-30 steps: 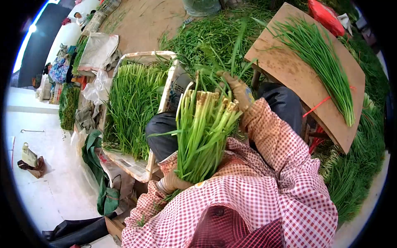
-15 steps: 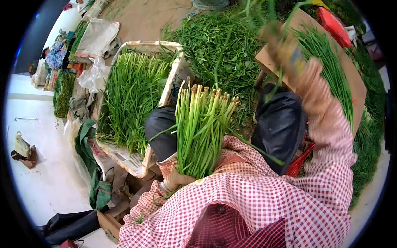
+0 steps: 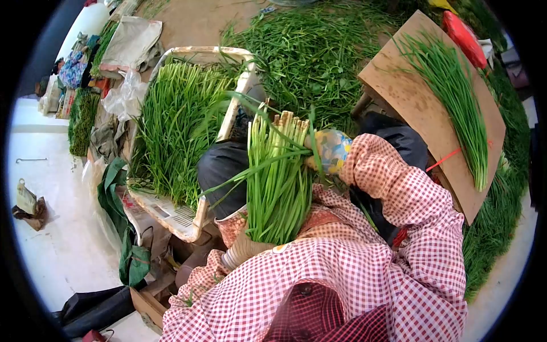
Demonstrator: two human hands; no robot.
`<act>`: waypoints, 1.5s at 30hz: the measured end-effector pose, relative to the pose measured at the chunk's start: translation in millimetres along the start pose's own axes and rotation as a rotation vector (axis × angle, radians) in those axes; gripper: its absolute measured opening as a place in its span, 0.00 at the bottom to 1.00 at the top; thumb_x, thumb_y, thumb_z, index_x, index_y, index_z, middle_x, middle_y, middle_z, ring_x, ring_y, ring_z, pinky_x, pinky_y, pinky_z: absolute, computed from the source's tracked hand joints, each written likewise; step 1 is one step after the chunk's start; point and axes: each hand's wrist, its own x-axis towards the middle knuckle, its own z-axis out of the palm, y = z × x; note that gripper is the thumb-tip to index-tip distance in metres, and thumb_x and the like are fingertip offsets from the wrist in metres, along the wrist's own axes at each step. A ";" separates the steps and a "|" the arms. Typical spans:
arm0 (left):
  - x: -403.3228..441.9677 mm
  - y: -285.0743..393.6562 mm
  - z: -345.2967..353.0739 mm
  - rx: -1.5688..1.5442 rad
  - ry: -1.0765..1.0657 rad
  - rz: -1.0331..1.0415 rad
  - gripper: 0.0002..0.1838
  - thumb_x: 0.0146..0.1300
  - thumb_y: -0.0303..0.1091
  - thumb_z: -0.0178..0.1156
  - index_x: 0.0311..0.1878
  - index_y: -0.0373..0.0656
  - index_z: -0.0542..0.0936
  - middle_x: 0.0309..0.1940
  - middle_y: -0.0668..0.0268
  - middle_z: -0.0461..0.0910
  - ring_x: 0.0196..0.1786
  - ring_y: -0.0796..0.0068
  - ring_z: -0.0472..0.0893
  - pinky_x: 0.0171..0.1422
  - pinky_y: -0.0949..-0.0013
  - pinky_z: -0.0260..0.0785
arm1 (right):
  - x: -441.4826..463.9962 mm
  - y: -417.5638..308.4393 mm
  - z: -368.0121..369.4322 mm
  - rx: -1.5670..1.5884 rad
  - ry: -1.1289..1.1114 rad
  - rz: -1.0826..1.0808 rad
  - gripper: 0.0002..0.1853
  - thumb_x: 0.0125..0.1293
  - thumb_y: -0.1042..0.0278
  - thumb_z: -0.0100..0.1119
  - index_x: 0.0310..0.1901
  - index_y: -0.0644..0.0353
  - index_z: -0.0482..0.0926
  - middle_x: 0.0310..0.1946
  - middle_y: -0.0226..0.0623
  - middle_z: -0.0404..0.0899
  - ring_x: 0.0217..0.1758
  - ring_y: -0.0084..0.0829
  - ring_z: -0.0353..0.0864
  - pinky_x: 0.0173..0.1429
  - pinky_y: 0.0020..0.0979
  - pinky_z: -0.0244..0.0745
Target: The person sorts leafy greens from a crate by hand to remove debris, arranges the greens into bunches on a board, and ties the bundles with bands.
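Note:
A thick bundle of green stalks (image 3: 278, 182) stands upright at the lap, pale root ends up. My left hand (image 3: 246, 249), in a tan glove, is wrapped round its lower, leafy part. At the bundle's upper right side is my right hand (image 3: 326, 150), in a glove with a blue and yellow pattern. Its fingers are partly hidden behind loose long leaves that cross the bundle, so their grip cannot be made out. A white plastic crate (image 3: 238, 108) full of similar greens is to the left.
On the right, a brown board (image 3: 393, 74) bears another bunch of greens (image 3: 456, 102) with a red tie. Loose leaves (image 3: 319, 62) cover the ground ahead. A red bag (image 3: 464, 40) lies beyond the board. A green cloth (image 3: 134, 262) hangs near the crate's lower left.
My right hand swung out right towards the board with loose leaves, then came back to the bundle's upper right side. My left hand stayed round the bundle. Long leaves now cross its front.

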 end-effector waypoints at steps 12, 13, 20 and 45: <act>2.3 -31.9 -9.8 0.022 0.180 0.011 0.51 0.39 0.50 0.80 0.66 0.44 0.67 0.61 0.62 0.74 0.60 0.69 0.74 0.64 0.64 0.68 | -49.2 -231.3 145.7 -1.153 0.590 -0.321 0.13 0.66 0.71 0.52 0.51 0.61 0.76 0.35 0.39 0.81 0.39 0.33 0.81 0.45 0.35 0.80; 3.5 -29.2 -11.2 0.037 0.157 -0.006 0.52 0.40 0.49 0.80 0.68 0.43 0.64 0.62 0.61 0.73 0.60 0.66 0.75 0.65 0.62 0.68 | -62.3 -230.3 163.1 -1.279 0.378 -0.229 0.17 0.65 0.64 0.55 0.54 0.60 0.74 0.36 0.40 0.82 0.40 0.34 0.81 0.47 0.35 0.80; 9.7 3.6 19.7 -0.208 0.241 -0.124 0.48 0.50 0.49 0.73 0.70 0.43 0.59 0.62 0.61 0.72 0.64 0.64 0.71 0.72 0.62 0.61 | -53.7 -156.3 183.5 -1.703 -0.034 0.123 0.33 0.62 0.43 0.55 0.59 0.64 0.70 0.51 0.50 0.77 0.53 0.45 0.78 0.55 0.42 0.73; 1.5 43.0 35.0 -0.177 0.105 0.012 0.41 0.68 0.48 0.56 0.75 0.49 0.46 0.73 0.66 0.57 0.75 0.70 0.54 0.82 0.61 0.39 | -2.4 -204.6 191.7 -1.659 -0.161 0.621 0.31 0.65 0.49 0.58 0.64 0.60 0.67 0.46 0.44 0.78 0.41 0.37 0.78 0.51 0.33 0.76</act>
